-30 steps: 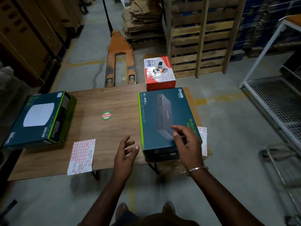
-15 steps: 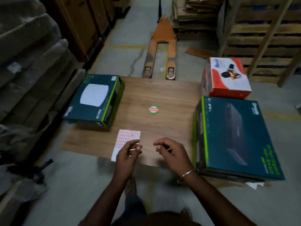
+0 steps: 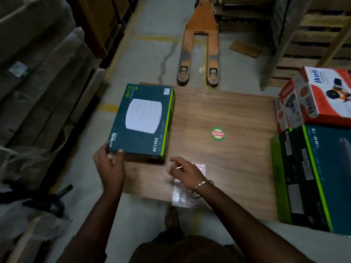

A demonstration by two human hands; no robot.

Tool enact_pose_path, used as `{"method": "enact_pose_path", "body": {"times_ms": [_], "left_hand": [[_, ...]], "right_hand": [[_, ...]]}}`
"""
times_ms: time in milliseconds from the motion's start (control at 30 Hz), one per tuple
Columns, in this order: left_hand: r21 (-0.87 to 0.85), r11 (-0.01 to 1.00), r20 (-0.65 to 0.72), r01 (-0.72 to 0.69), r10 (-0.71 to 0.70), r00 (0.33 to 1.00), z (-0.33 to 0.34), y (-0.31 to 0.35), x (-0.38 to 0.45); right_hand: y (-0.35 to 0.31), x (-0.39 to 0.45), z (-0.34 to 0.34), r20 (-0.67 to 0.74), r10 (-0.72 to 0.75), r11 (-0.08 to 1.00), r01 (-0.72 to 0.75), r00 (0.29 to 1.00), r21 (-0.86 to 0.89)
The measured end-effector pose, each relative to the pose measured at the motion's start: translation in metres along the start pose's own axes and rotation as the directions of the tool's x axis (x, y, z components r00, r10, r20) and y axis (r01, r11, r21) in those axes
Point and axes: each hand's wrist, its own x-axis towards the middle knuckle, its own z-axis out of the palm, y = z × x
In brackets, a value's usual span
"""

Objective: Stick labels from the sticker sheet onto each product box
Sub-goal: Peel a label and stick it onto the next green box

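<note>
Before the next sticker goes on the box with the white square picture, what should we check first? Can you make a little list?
1. Left hand holds the AC1350 box at its near corner: ok.
2. Box lies flat on the wooden table, top face up: ok.
3. Right hand has a label pinched in its fingers: cannot tell, something small and pale shows there, but it is blurred.
4. Sticker sheet within reach, under the right wrist: ok.
5. Sheet fully on the table: not ok, its near end hangs over the edge.
6. Bare space on the box top for a label: ok.
</note>
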Motion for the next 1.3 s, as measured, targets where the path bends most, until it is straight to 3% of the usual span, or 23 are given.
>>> {"method": "enact_pose_path", "body": {"times_ms": [67, 167, 267, 367, 500, 767, 1100, 1300], "left_hand": [[0.055, 0.997, 0.006, 0.055, -0.055, 0.998, -0.002, -0.011, 0.034], [0.007, 0.96, 0.094, 0.279, -0.278, 0.956, 0.002, -0.022, 0.071], [-0.089, 0.912, 0.23, 0.4, -0.372, 0.899, 0.011, -0.031, 0.087], [-0.108, 0.909, 0.246, 0.403, -0.369, 0.896, 0.015, -0.036, 0.082], [-0.141, 0.915, 0.267, 0.377, -0.331, 0.905, 0.017, -0.028, 0.07], [-0.292, 0.918, 0.295, 0.267, -0.179, 0.939, 0.042, 0.014, 0.029], [-0.265, 0.935, 0.487, 0.234, -0.08, 0.87, 0.115, 0.063, -0.095], [-0.262, 0.899, 0.613, 0.351, -0.126, 0.78, 0.145, 0.084, -0.133]], "right_hand": [[-0.006, 0.019, 0.007, -0.061, 0.036, 0.999, -0.036, 0.998, 0.009], [-0.008, 0.046, 0.011, -0.088, 0.102, 0.995, -0.104, 0.991, -0.013], [-0.008, 0.069, 0.021, -0.092, 0.178, 0.977, -0.164, 0.98, 0.139], [-0.008, 0.083, 0.035, -0.111, 0.138, 0.957, -0.103, 0.984, 0.27], [-0.015, 0.089, 0.035, -0.23, 0.215, 0.906, -0.105, 0.949, 0.411], [-0.025, 0.066, -0.041, -0.348, 0.146, 0.856, 0.058, 0.926, 0.513], [0.05, -0.054, -0.137, -0.546, 0.206, 0.863, 0.112, 0.812, 0.493], [0.087, -0.086, -0.168, -0.596, 0.255, 0.829, 0.145, 0.761, 0.54]]}}
